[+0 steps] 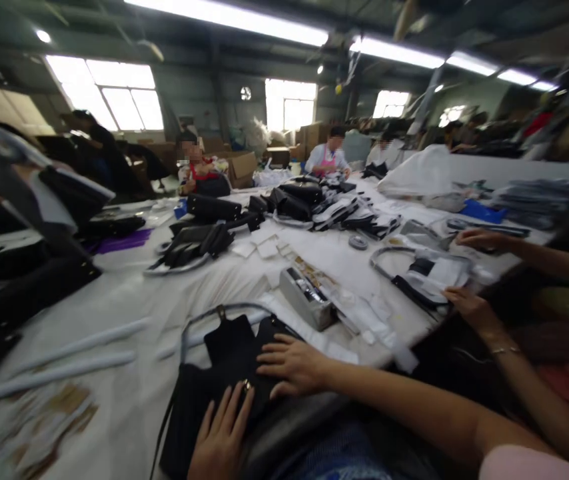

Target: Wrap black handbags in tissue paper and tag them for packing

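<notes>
A black handbag lies at the near edge of the table, its wrapped handle arching away from me and a dark flap turned up at the top. My left hand rests flat on the bag's front, fingers stretched, with a small gold-coloured clasp beside its fingertips. Farther up and to the right, my right hand is spread over the bag's upper part. Neither hand grips anything. Part of the bag is hidden under my hands and forearm.
A grey box-shaped dispenser stands just beyond the bag. At the right, a co-worker's hands handle another bag with white wrapping. Black bags are piled mid-table. White rolls and paper scraps lie at left.
</notes>
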A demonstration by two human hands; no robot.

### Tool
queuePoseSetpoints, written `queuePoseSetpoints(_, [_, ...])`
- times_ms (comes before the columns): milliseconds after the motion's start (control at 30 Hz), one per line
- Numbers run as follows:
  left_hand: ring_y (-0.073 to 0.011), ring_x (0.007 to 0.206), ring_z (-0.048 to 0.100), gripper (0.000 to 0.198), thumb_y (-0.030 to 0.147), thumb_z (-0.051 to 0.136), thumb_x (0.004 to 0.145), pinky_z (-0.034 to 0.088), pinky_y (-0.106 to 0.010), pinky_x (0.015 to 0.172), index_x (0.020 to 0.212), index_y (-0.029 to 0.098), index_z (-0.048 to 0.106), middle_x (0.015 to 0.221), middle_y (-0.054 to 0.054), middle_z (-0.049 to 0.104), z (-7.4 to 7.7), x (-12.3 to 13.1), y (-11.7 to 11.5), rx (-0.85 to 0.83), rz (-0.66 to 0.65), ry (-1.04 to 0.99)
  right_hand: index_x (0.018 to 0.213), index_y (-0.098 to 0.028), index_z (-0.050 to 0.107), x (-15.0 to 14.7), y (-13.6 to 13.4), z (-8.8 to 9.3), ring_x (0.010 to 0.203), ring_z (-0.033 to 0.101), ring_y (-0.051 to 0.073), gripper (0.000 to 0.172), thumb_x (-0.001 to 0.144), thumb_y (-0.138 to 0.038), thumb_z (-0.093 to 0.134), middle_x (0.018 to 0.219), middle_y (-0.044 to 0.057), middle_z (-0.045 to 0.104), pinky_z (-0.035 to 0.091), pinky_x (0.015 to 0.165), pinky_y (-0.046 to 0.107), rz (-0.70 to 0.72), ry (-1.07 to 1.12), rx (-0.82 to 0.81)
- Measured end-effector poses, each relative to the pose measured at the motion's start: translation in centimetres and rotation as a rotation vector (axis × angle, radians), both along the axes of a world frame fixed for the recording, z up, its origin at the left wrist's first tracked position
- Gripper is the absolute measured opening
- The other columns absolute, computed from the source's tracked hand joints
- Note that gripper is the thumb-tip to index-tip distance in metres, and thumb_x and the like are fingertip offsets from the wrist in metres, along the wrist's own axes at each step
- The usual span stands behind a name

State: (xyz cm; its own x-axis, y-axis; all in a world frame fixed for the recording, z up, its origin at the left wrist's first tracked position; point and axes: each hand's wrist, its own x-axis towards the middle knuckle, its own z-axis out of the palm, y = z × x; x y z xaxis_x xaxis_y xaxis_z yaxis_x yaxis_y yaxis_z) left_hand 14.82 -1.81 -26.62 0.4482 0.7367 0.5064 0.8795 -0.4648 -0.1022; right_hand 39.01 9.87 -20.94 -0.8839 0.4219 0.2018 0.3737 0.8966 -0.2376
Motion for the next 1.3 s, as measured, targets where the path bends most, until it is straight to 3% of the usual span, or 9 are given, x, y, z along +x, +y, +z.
queuePoseSetpoints(167, [-0.0271,0.132,0.053,0.060,0.011,0.045,0.089,0.044,-0.048,0.107,0.147,0.023,0.042,0.149,-0.009,0.050,2.5,0.0,-0.5,-0.211,0.081,0.145,0.151,-0.022,0.038,0.8,0.1,0.3,0.145,0.033,0.031,0.069,0.092,-0.050,0.060,0.154,0.012,0.043,0.014,0.121,0.054,0.087,-0.109,-0.055])
queuePoseSetpoints(267, [-0.0260,0.135,0.049,0.061,0.012,0.044,0.094,0.033,-0.055,0.114,0.151,0.032,0.033,0.151,-0.008,0.048,3.5,-0.4,-0.4,-0.269,0.034,0.156,0.154,-0.027,0.031,0.8,-0.1,-0.6,0.148,0.028,0.027,0.070,0.092,-0.034,0.061,0.158,0.008,0.036,0.013,0.122,0.051,0.105,-0.138,-0.074])
queuePoseSetpoints(500, [-0.0307,0.144,0.036,0.068,0.044,0.061,0.091,0.032,-0.056,0.114,0.151,0.040,0.029,0.158,-0.009,0.036,1.4,0.3,-1.0,-0.198,0.056,0.053,0.155,-0.025,0.031,1.2,-1.2,-3.3,0.150,0.021,0.031,0.076,0.090,-0.054,0.059,0.161,0.011,0.028,0.013,0.121,0.058,0.041,-0.049,-0.121])
queuePoseSetpoints(667, [-0.0294,0.139,0.043,0.064,0.043,0.061,0.091,0.034,-0.051,0.112,0.149,0.041,0.034,0.154,-0.007,0.044,0.4,1.2,-0.8,-0.092,0.124,0.017,0.148,-0.026,0.045,0.8,-0.4,0.0,0.144,0.034,0.031,0.067,0.090,-0.057,0.058,0.155,0.011,0.041,0.022,0.120,0.055,0.060,-0.043,-0.264])
queuePoseSetpoints(800, [-0.0268,0.138,0.045,0.063,0.047,0.059,0.092,0.033,-0.046,0.114,0.149,0.042,0.034,0.152,-0.005,0.047,0.1,1.3,-0.7,-0.018,0.148,-0.005,0.123,-0.024,0.070,-1.3,4.0,4.0,0.116,0.064,0.024,0.036,0.097,-0.043,0.053,0.123,0.007,0.071,0.047,0.104,0.037,0.038,0.082,-0.475])
queuePoseSetpoints(867, [-0.0254,0.137,0.045,0.063,0.053,0.059,0.090,0.030,-0.044,0.116,0.148,0.042,0.036,0.151,-0.004,0.048,-0.2,1.2,-0.7,0.024,0.147,-0.037,0.117,-0.023,0.073,-3.1,7.6,5.3,0.101,0.070,0.020,0.031,0.096,-0.036,0.055,0.113,0.005,0.074,0.052,0.094,0.031,-0.089,0.157,-0.439])
queuePoseSetpoints(1067, [-0.0256,0.136,0.047,0.061,0.056,0.055,0.090,0.030,-0.042,0.116,0.147,0.039,0.041,0.147,-0.005,0.053,-1.9,1.0,-0.2,0.132,0.124,-0.048,0.124,-0.017,0.067,-11.4,17.7,6.2,0.113,0.064,0.022,0.032,0.095,-0.022,0.056,0.127,0.009,0.067,0.046,0.104,0.032,-0.336,0.138,-0.145])
queuePoseSetpoints(1167, [-0.0269,0.133,0.051,0.055,0.055,0.053,0.091,0.036,-0.046,0.112,0.144,0.041,0.045,0.140,-0.006,0.059,-3.6,1.3,0.4,0.200,0.150,-0.074,0.131,-0.016,0.063,-16.4,20.6,5.8,0.126,0.056,0.023,0.038,0.093,-0.019,0.059,0.137,0.011,0.060,0.041,0.110,0.033,-0.346,0.092,-0.070])
queuePoseSetpoints(1300, [-0.0191,0.114,0.065,0.044,0.046,0.066,0.086,0.041,-0.040,0.109,0.129,0.052,0.057,0.119,0.004,0.072,-5.8,2.6,2.1,0.509,0.240,-0.257,0.132,-0.017,0.059,-22.4,22.7,5.4,0.129,0.052,0.025,0.040,0.092,-0.019,0.062,0.140,0.012,0.057,0.041,0.110,0.040,-0.322,0.016,0.012])
